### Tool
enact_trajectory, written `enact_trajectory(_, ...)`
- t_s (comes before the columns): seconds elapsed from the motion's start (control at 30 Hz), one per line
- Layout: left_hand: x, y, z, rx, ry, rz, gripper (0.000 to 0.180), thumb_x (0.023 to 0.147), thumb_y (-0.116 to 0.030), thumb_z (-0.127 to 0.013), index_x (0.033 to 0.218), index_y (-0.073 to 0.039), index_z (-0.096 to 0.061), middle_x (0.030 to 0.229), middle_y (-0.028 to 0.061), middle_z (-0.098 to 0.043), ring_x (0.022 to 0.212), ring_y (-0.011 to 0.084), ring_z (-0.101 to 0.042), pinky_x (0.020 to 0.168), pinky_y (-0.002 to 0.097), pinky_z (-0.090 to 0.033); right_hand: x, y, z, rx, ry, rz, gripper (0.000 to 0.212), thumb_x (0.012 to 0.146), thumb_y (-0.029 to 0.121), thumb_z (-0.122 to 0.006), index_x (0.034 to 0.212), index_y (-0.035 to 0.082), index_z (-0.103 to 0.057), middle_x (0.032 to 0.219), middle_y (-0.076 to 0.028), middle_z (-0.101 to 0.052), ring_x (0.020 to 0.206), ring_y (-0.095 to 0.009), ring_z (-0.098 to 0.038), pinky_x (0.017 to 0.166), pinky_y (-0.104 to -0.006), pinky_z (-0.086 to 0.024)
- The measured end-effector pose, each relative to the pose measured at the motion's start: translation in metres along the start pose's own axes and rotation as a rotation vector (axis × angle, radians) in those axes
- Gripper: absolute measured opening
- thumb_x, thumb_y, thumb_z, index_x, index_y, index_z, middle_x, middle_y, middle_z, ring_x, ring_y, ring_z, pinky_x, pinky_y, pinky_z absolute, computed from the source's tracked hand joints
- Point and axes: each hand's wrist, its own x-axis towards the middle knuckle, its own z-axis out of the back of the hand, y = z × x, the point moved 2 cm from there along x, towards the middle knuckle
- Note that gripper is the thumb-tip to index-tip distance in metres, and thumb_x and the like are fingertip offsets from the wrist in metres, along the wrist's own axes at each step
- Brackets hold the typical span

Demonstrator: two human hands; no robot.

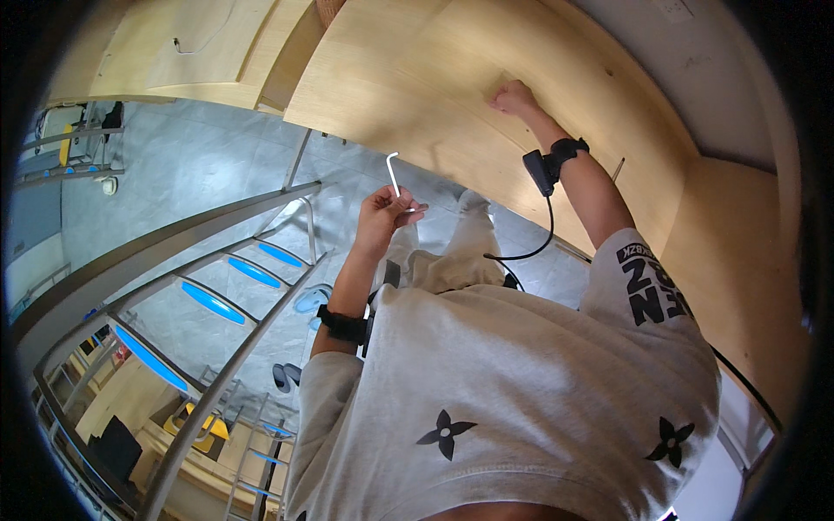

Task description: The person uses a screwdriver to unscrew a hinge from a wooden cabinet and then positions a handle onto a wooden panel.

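Note:
My left hand [388, 211] is closed around the lower end of a thin white bent rod [393, 174], which stands up from my fingers with a short hooked tip. A small pale piece also shows by the fingertips, too small to make out. Farther to the right, my right hand [516, 98] rests at a light wooden panel [417, 87]. Its fingers are curled together, and whatever they may hold is hidden. A small peg-like piece [618, 169] sticks up from the panel near my right forearm.
A metal ladder [234, 373] with blue treads runs along the left. Blue slippers [313, 299] and dark slippers [286, 377] lie on the grey tiled floor [191, 165]. Black straps circle both arms, and a black cable [547, 239] hangs from the right one.

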Motion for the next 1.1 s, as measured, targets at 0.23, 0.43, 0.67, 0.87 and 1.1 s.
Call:
enact_trajectory(0.23,0.008,-0.005,-0.014,-0.088,0.032,-0.001,0.013,0.093,-0.011,-0.052,0.096,0.0,-0.055,0.097,0.0139,-0.062,0.096,0.0275,-0.062,0.084,0.0358,-0.053,-0.006,-0.008,-0.016,-0.318,-0.405,-0.047,0.032,0.069,0.035,-0.069,0.076,0.004,-0.067,0.073,-0.014,-0.066,0.067,-0.027,-0.065,0.066,-0.0363,-0.052)
enact_trajectory(0.43,0.021,-0.002,-0.027,-0.136,-0.021,-0.029,0.015,0.092,-0.012,-0.053,0.099,0.001,-0.055,0.102,0.014,-0.062,0.098,0.0253,-0.061,0.086,0.0354,-0.053,-0.12,0.058,-0.058,0.255,0.147,0.187,0.042,0.082,0.042,-0.058,0.074,0.002,-0.066,0.058,-0.009,-0.059,0.052,-0.019,-0.058,0.053,-0.0331,-0.048)
enact_trajectory(0.67,0.044,0.006,-0.052,0.011,0.095,-0.017,0.017,0.092,-0.014,-0.056,0.098,0.002,-0.056,0.098,0.0099,-0.062,0.088,0.0186,-0.062,0.083,0.0339,-0.054,-0.178,0.079,-0.075,0.369,0.221,0.14,0.04,0.083,0.036,-0.051,0.071,0.001,-0.065,0.053,-0.011,-0.057,0.049,-0.022,-0.058,0.05,-0.0348,-0.047)
enact_trajectory(0.87,0.043,0.012,-0.065,0.049,0.065,-0.058,0.005,0.088,-0.006,-0.058,0.088,-0.002,-0.057,0.087,0.0044,-0.061,0.079,0.0124,-0.061,0.076,0.0308,-0.056,-0.186,0.067,-0.063,0.211,0.032,0.225,0.031,0.077,0.029,-0.055,0.069,0.001,-0.064,0.061,-0.018,-0.06,0.056,-0.031,-0.061,0.057,-0.0421,-0.047)
enact_trajectory(1.1,0.044,0.004,-0.068,0.15,0.043,-0.072,0.012,0.091,-0.011,-0.056,0.095,0.0,-0.056,0.093,0.0073,-0.062,0.088,0.0172,-0.063,0.082,0.0337,-0.055,-0.18,0.062,-0.062,0.299,0.017,0.212,0.027,0.076,0.025,-0.056,0.064,0.002,-0.062,0.062,-0.016,-0.061,0.058,-0.031,-0.061,0.057,-0.0407,-0.047)
